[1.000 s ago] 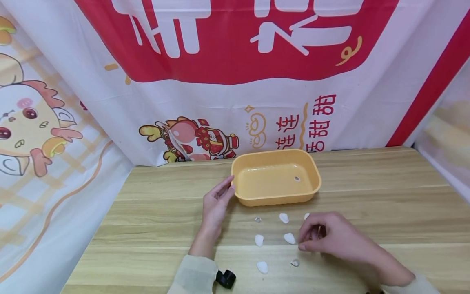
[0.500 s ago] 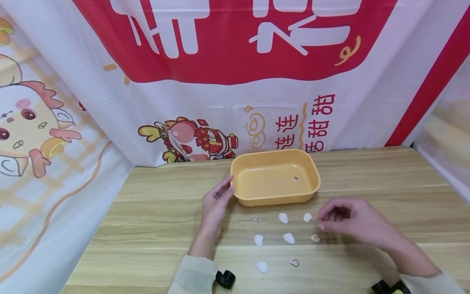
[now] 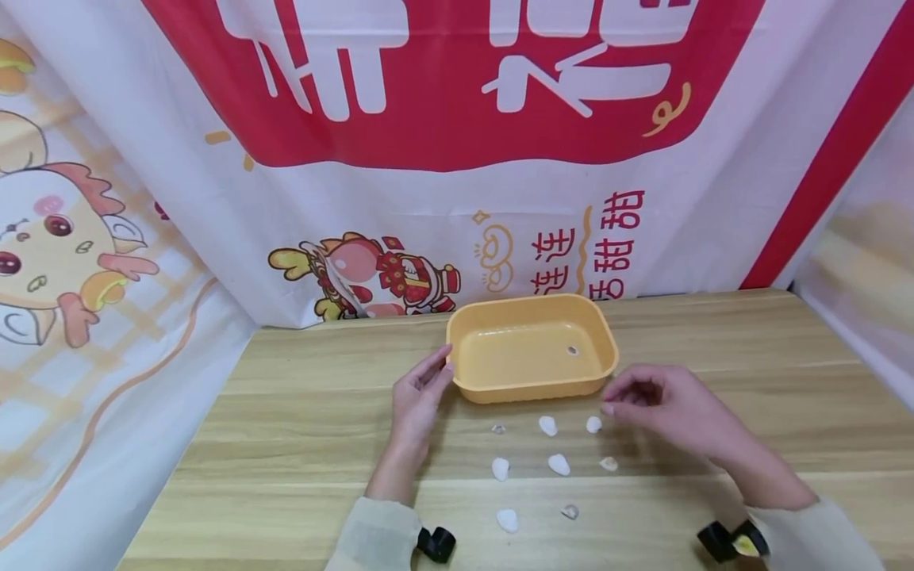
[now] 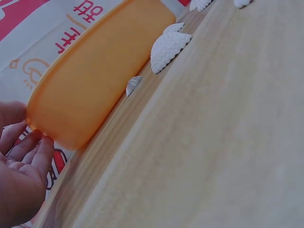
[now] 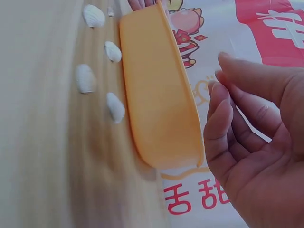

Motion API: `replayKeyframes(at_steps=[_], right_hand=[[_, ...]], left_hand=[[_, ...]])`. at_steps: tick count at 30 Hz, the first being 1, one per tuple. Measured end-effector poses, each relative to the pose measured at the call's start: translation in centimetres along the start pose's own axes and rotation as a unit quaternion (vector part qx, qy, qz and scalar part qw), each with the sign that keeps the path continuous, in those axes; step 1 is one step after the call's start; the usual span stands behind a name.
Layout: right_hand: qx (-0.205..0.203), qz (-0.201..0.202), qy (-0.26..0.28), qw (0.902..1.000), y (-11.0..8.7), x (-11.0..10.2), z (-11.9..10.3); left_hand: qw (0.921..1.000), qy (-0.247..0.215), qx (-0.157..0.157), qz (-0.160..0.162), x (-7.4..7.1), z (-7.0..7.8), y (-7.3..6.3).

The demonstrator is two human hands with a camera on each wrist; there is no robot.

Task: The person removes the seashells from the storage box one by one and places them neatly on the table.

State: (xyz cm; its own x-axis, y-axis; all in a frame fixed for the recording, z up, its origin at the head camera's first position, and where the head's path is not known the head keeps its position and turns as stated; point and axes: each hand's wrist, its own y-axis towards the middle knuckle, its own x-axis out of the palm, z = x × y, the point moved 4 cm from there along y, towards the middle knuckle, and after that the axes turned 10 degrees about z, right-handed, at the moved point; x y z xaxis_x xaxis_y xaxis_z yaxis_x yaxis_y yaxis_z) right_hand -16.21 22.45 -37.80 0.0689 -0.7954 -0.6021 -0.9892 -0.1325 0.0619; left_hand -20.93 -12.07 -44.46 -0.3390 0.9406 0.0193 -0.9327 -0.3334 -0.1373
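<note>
A yellow-orange plastic tub (image 3: 535, 394) stands at the back of the wooden table, with one small seashell (image 3: 573, 350) inside. My left hand (image 3: 417, 400) rests its fingertips and thumb against the tub's left end wall. Just off the tub's front right corner is my right hand (image 3: 671, 408), above the table. Its fingers are loosely bent towards the thumb, and no object shows between them in the right wrist view. Several shells lie in rows before the tub, among them a white shell (image 3: 559, 465), a small grey shell (image 3: 569, 512) and a cream shell (image 3: 608, 464).
A printed white and red cloth (image 3: 443, 198) hangs directly behind the tub. More cloth (image 3: 143, 396) covers the left side, and another hangs at right. Wooden tabletop (image 3: 286, 476) extends to both sides of the shells. Black straps sit on both wrists.
My right hand has moved from the cream shell in the middle row, first right, then up towards the tub's corner. That shell now shows uncovered. The left hand has stayed at the tub.
</note>
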Motion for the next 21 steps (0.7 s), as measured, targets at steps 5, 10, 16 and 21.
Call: replayKeyframes(at_steps=[5,10,16,21], right_hand=[[-0.024,0.029,-0.021,0.9991,2.7,-0.2,-1.0],[-0.036,0.039,-0.047,0.9975,5.4,-0.2,-1.7],[-0.037,0.039,-0.06,0.9967,8.4,1.1,-2.3],[-0.007,0.039,-0.044,0.9982,10.1,2.3,-2.1]], left_hand=[[1.0,0.005,-0.007,0.001,-0.1,-0.1,0.1],[1.0,0.004,0.003,-0.001,-0.2,-0.2,0.2],[1.0,0.001,0.006,0.0,-0.2,-0.2,0.3],[1.0,-0.006,0.006,0.0,-0.1,-0.3,0.3]])
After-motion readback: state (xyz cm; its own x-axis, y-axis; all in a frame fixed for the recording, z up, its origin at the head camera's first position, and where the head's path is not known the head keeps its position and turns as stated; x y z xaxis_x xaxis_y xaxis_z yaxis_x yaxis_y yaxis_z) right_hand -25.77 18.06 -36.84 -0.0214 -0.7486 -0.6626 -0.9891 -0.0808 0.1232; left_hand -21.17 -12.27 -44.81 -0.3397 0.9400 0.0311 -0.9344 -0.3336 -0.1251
